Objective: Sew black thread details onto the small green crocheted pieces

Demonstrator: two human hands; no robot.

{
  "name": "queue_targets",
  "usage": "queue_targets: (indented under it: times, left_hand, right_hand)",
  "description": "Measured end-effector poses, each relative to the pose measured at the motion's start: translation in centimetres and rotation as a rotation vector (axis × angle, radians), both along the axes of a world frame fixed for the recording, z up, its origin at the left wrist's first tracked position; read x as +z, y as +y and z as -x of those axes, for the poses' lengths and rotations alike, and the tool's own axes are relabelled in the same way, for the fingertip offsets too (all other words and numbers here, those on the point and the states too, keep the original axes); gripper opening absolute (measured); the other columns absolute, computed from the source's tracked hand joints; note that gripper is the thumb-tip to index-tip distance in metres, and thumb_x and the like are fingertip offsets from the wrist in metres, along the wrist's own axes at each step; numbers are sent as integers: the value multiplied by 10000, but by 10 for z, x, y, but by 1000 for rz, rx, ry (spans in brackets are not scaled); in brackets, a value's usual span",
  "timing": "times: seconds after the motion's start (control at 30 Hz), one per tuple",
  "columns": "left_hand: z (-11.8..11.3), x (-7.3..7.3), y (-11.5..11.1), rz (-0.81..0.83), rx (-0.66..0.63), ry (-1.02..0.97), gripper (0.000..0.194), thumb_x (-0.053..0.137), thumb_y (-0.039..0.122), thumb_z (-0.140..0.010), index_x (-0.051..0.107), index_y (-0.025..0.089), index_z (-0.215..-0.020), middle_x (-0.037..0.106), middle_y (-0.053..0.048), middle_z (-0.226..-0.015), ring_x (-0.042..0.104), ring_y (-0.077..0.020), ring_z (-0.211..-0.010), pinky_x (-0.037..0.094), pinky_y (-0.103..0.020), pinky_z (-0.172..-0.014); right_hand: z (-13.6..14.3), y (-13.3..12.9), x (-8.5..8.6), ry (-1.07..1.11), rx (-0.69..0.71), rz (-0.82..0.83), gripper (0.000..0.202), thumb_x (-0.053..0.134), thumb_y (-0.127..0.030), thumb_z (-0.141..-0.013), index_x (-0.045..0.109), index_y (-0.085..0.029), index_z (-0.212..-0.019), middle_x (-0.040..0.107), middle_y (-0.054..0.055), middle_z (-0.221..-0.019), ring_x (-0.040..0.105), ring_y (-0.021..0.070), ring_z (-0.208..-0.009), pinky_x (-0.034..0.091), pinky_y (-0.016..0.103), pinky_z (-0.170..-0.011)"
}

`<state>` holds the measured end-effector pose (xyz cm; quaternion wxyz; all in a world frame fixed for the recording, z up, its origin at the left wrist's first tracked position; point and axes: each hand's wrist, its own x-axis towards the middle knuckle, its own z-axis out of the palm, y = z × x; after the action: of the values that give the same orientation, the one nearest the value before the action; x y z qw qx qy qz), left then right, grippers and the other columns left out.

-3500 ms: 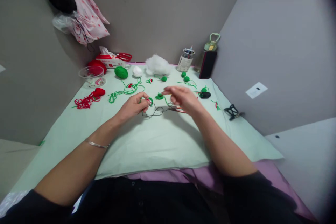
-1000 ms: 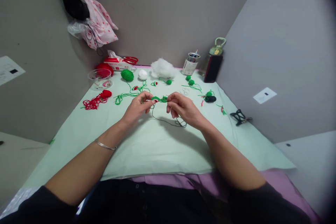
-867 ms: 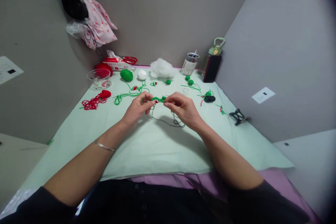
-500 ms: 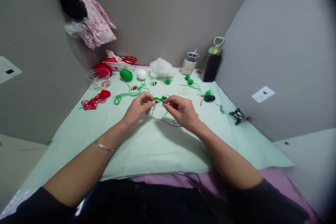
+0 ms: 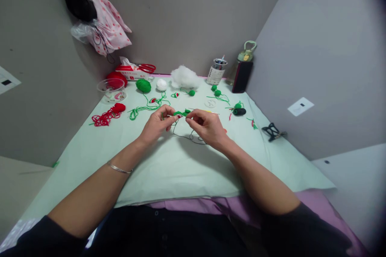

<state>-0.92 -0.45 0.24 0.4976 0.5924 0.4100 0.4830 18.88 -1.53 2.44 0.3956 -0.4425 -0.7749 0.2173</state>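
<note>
My left hand pinches a small crocheted piece in green and red between thumb and fingers. Close against its right side, my right hand is closed on a thin, silvery needle, mostly hidden by the fingertips. A dark thread hangs from the piece and loops over the cloth below both hands. Just behind my right hand lies a crochet hook with a yellow part. A small red-and-green crocheted piece rests beyond my left hand, beside loose green yarn.
Along the back stand a tissue box with red scissors, a green yarn ball, white stuffing, a pen cup and a bottle behind a phone. Left are a clear bowl and red yarn; right, a black claw clip.
Both hands keep their hold on the crocheted piece and needle, with only a slight shift of the right fingers. The whole view has moved a little, and more of the crochet hook shows.
</note>
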Motion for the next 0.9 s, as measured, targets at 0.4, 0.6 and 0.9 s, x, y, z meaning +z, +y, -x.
queue_targets:
  times: [0.4,0.6,0.9]
  left_hand:
    - [-3,-4,-8,-274,136,245,105,669,302,-861,605,224,-888,531,25,-743,452,-116,-623,349,-259,-600]
    - [-4,-8,-9,-339,169,283,100,634,299,-879,604,227,-941,596,2,-873,471,-115,-631,359,-258,-593]
    - [-9,-12,-15,-455,171,270,67,596,221,-892,626,229,-951,589,-15,-915,461,-108,-618,401,-272,-638]
  right_hand:
    - [0,2,-1,-27,4,66,116,601,-237,-862,663,-178,-784,500,-49,-562,395,86,-523,312,241,-560]
    - [2,3,-3,67,10,124,115,605,-253,-845,653,-175,-776,499,-49,-559,391,87,-520,308,241,-545]
    - [13,-3,-6,179,0,130,110,607,-271,-860,624,-186,-793,492,-45,-584,406,101,-543,306,253,-540]
